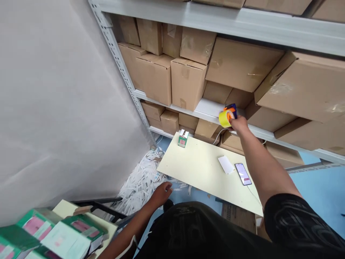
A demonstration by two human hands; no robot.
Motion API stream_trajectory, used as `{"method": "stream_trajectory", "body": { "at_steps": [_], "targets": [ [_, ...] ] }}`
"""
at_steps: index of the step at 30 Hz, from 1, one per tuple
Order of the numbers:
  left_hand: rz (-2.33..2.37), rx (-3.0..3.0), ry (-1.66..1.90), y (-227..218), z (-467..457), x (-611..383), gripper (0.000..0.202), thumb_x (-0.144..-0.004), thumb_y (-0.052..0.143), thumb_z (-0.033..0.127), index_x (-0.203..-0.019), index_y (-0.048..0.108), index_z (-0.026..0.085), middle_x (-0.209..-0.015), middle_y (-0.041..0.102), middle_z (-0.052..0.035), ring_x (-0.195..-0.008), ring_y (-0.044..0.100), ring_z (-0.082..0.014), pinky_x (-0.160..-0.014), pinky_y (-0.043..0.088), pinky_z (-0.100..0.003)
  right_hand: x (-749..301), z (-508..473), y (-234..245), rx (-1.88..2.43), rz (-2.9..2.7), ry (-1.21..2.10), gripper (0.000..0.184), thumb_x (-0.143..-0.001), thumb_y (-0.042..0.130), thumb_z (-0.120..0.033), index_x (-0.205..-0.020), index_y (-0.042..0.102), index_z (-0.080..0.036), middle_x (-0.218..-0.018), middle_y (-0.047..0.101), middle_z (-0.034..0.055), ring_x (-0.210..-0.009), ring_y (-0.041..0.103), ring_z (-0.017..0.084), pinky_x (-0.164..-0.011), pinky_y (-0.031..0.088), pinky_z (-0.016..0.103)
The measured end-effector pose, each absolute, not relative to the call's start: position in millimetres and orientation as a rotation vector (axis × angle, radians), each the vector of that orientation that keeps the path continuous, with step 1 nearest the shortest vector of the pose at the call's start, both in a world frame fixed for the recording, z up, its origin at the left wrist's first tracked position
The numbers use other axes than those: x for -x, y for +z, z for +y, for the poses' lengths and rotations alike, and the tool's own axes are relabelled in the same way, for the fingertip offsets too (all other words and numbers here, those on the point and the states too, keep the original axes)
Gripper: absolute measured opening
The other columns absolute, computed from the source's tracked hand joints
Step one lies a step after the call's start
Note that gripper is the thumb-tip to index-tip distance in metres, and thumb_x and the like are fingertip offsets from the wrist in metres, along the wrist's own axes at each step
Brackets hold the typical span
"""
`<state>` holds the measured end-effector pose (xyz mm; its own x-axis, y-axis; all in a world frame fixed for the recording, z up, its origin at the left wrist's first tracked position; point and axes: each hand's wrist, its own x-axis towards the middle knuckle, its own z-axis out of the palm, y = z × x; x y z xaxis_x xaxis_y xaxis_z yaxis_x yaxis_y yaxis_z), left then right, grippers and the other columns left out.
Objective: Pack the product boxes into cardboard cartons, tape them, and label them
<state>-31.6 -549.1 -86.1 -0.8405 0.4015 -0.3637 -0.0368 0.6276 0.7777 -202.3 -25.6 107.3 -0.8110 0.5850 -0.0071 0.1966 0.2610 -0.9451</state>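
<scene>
My right hand (238, 124) reaches far forward and is closed on a tape dispenser (228, 115) with a yellow roll, an orange core and a blue body. It holds the dispenser at the edge of the white shelf board (207, 108), between cardboard boxes. My left hand (161, 192) hangs low near my knee, over the floor beside the pale yellow table (199, 169). Its fingers curl loosely and nothing shows in them.
A small green-and-pink box (183, 138), a white card (225, 164) and a phone (243, 174) on a cable lie on the table. Shredded white paper (140, 183) is piled on the floor by the grey wall. Green-and-pink cartons (54, 233) are stacked at bottom left. Cardboard boxes (185, 81) fill the shelves.
</scene>
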Motion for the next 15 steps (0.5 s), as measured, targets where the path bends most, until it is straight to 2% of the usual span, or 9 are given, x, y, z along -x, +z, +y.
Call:
{"method": "stream_trajectory", "body": {
  "at_steps": [4, 6, 9, 11, 13, 15],
  "targets": [
    [2.311, -0.368, 1.124, -89.4, -550.8, 49.3, 0.024, -0.085, 0.062, 0.030, -0.105, 0.069, 0.021, -0.110, 0.075, -0.0090, -0.104, 0.070, -0.0255, -0.094, 0.051, -0.036, 96.2, -79.3, 50.2, 1.088, -2.499, 1.397, 0.031, -0.087, 0.067, -0.023, -0.117, 0.067, -0.016, -0.094, 0.075, 0.0081, -0.069, 0.065, 0.017, -0.068, 0.055, 0.035],
    [2.317, -0.387, 1.134, -88.0, -547.5, 52.6, 0.024, -0.084, 0.062, 0.031, -0.104, 0.070, 0.021, -0.107, 0.076, -0.0089, -0.100, 0.070, -0.0254, -0.093, 0.052, -0.036, 47.0, -111.5, 10.7, 1.204, -2.614, 1.382, 0.032, -0.080, 0.070, -0.021, -0.111, 0.068, -0.015, -0.087, 0.076, 0.0090, -0.059, 0.066, 0.017, -0.062, 0.053, 0.033],
    [2.341, -0.392, 1.156, -83.8, -539.6, 47.1, 0.024, -0.082, 0.062, 0.030, -0.102, 0.070, 0.021, -0.105, 0.075, -0.0094, -0.097, 0.070, -0.0253, -0.090, 0.052, -0.036, -4.8, -143.7, -46.5, 1.303, -2.823, 1.314, 0.029, -0.076, 0.070, -0.025, -0.104, 0.066, -0.016, -0.075, 0.073, 0.0051, -0.057, 0.068, 0.019, -0.060, 0.053, 0.031],
    [2.371, -0.369, 1.185, -80.8, -533.0, 36.3, 0.023, -0.081, 0.062, 0.031, -0.101, 0.070, 0.021, -0.104, 0.075, -0.0088, -0.096, 0.070, -0.0251, -0.088, 0.053, -0.035, -22.0, -149.8, -76.7, 1.285, -2.959, 1.194, 0.028, -0.076, 0.070, -0.027, -0.102, 0.064, -0.018, -0.073, 0.072, 0.0062, -0.069, 0.074, 0.026, -0.065, 0.053, 0.033],
    [2.419, -0.310, 1.197, -78.2, -525.0, 19.7, 0.022, -0.081, 0.061, 0.031, -0.100, 0.070, 0.022, -0.103, 0.075, -0.0079, -0.094, 0.070, -0.0248, -0.087, 0.052, -0.035, -28.0, -146.2, -100.3, 1.205, -3.079, 1.069, 0.030, -0.076, 0.068, -0.028, -0.104, 0.063, -0.018, -0.085, 0.075, 0.0120, -0.089, 0.076, 0.032, -0.074, 0.054, 0.038],
    [2.473, -0.216, 1.189, -75.9, -515.2, -2.5, 0.023, -0.082, 0.060, 0.030, -0.100, 0.070, 0.021, -0.103, 0.074, -0.0080, -0.095, 0.069, -0.0248, -0.087, 0.052, -0.035, -27.9, -136.5, -118.9, 1.095, -3.183, 0.970, 0.034, -0.077, 0.065, -0.030, -0.110, 0.061, -0.019, -0.098, 0.076, 0.0170, -0.100, 0.075, 0.035, -0.079, 0.054, 0.041]
  ]
}}
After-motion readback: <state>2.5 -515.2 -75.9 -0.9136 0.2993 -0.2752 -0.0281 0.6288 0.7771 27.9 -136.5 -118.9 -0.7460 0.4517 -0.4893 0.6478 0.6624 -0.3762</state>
